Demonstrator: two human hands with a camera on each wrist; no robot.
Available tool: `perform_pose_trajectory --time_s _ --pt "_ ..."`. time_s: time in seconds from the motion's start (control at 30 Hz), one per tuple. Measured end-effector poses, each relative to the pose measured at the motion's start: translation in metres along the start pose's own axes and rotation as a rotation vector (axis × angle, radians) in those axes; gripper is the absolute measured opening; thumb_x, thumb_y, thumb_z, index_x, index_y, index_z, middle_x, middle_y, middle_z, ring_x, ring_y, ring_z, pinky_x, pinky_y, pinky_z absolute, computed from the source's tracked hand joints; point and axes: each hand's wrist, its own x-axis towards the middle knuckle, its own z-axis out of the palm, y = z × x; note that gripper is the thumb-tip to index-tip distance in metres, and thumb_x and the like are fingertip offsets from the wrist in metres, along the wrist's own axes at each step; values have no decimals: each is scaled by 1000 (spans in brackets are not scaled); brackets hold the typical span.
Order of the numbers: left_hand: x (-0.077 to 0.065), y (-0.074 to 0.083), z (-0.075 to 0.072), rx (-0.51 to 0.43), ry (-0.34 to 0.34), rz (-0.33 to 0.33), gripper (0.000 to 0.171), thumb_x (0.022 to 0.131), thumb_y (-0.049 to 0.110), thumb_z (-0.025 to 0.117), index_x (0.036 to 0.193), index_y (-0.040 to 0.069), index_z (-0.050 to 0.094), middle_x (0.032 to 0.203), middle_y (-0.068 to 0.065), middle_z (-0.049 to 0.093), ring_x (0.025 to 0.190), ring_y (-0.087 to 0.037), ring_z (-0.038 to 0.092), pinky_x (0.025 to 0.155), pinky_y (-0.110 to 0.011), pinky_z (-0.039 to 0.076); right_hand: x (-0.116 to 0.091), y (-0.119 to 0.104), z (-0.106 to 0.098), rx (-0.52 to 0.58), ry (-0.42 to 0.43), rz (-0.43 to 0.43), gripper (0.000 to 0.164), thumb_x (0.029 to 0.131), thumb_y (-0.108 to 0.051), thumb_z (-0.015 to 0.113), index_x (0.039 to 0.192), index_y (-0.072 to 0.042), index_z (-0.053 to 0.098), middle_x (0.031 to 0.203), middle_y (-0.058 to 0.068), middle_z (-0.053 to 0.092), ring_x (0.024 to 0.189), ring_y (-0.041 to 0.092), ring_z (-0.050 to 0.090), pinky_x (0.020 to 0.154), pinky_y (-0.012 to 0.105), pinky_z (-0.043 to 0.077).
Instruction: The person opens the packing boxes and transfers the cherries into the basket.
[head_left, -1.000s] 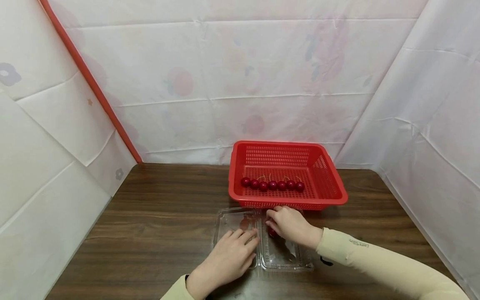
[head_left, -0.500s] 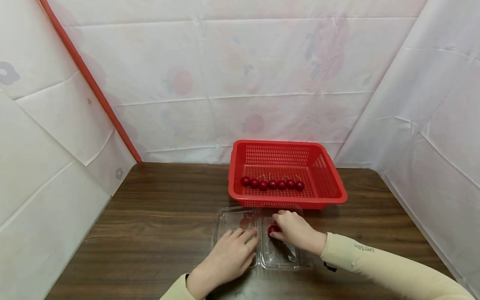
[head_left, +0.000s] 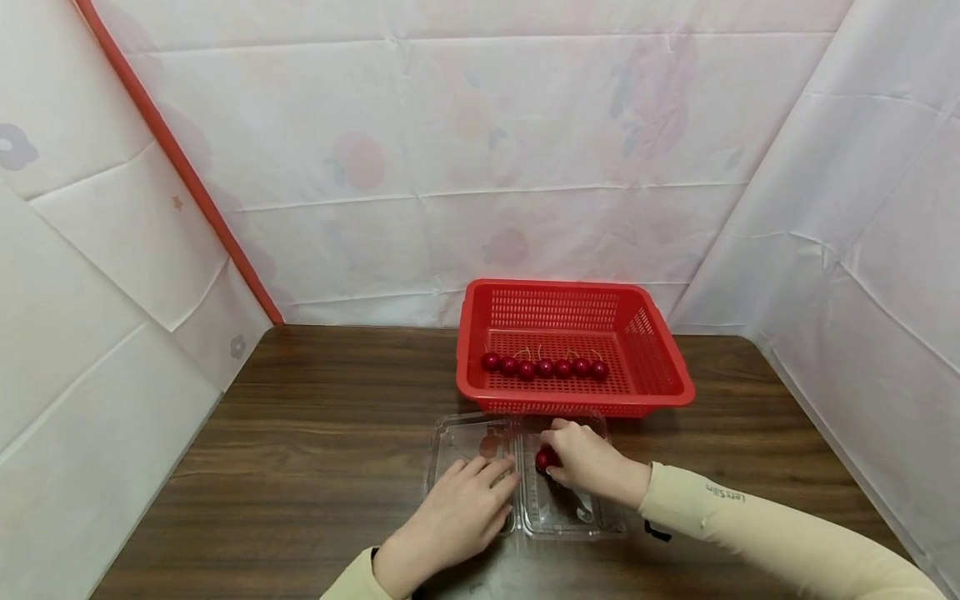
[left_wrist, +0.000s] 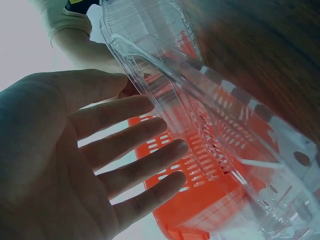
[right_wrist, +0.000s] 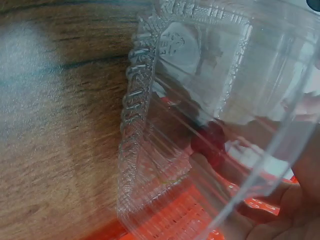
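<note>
A hinged clear plastic clamshell box [head_left: 572,528] lies unfolded on the table, its two halves side by side. My left hand [head_left: 457,510] rests over the left half, fingers fairly straight and spread; the left wrist view shows its fingertips by the clear plastic wall [left_wrist: 225,92]. My right hand [head_left: 588,457] reaches into the right half and pinches a dark red cherry [head_left: 543,460] low inside. Through the plastic in the right wrist view, the cherry [right_wrist: 209,142] sits at the fingertips, with a thin stem [right_wrist: 172,180] below it. The fingers partly hide it.
Just behind the box stands a red perforated basket [head_left: 663,367]. A row of several cherries [head_left: 545,368] with stems lies on its floor. The wooden table [head_left: 322,442] is bordered by pale printed curtains at the back and sides.
Since a second ago my right hand has shifted slightly right and toward me, bringing the cherry more into view. In the last half second it moved only a little. The left hand stayed put.
</note>
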Motion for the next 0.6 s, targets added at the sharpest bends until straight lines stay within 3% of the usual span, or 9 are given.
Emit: perform_pose_trajectory --time_s 0.27,0.6 --pt "0 1 -1 1 6 -2 35 84 36 65 114 17 66 122 0 63 98 -17 59 71 -31 45 0 1 1 21 -21 0 33 68 -13 82 95 0 67 86 10 62 68 20 64 55 27 50" --pt "0 0 0 4 13 0 35 84 36 65 114 17 66 121 1 63 97 -17 59 70 -31 45 2 3 6 47 -14 -16 37 71 -23 83 98 -3 68 84 5 61 65 11 59 55 22 48"
